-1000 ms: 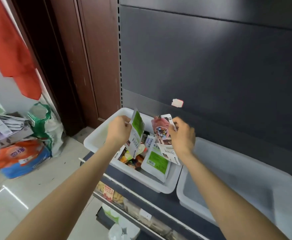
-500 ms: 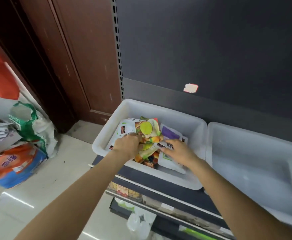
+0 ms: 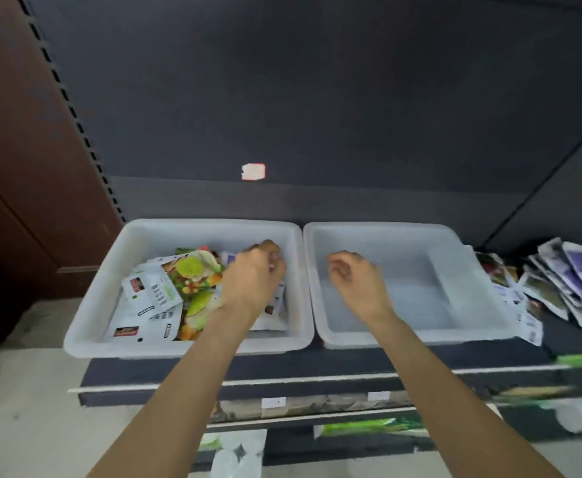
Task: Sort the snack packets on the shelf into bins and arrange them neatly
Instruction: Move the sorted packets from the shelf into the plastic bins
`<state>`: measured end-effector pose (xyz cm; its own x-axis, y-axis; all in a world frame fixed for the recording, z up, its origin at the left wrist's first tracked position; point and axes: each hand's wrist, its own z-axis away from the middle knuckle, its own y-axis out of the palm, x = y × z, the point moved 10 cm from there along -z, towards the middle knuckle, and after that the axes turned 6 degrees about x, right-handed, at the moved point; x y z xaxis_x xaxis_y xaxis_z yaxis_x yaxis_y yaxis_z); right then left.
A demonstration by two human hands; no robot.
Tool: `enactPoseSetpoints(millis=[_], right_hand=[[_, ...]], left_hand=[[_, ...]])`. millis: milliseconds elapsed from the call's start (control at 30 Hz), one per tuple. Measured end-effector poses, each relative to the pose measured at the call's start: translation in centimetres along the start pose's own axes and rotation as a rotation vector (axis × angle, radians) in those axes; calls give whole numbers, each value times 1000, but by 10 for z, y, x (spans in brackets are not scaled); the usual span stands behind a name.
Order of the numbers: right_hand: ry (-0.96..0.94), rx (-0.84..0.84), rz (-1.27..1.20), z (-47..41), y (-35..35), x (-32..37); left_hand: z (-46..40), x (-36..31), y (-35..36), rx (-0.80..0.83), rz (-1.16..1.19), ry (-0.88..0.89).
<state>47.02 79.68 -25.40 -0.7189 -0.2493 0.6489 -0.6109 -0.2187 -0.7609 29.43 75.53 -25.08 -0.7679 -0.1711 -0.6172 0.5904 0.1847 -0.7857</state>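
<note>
Now left hand point(image 3: 253, 276) curls over packets point(image 3: 168, 291); right hand point(image 3: 358, 281) hovers, fingers loose.

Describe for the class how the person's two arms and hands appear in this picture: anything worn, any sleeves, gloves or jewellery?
Both forearms are bare from the bottom edge of the picture up to the wrists; no sleeve shows. The left hand and the right hand are bare too: no gloves, and no watch, bracelet or ring can be made out. The picture is somewhat blurred, so a small ring might escape notice.
</note>
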Motion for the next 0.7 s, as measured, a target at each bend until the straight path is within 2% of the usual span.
enactPoseSetpoints(millis=[200, 400, 533, 700], right_hand=[[117, -137, 31, 27, -90, -109], [163, -166, 82, 33, -187, -236], [149, -84, 125, 21, -226, -315], [207, 86, 137, 10, -234, -398]], left_hand=[[0, -123, 96, 121, -1, 168], [-18, -261, 202, 156, 74, 268], [-26, -323, 270, 189, 172, 177], [-21, -363, 354, 368, 167, 114]])
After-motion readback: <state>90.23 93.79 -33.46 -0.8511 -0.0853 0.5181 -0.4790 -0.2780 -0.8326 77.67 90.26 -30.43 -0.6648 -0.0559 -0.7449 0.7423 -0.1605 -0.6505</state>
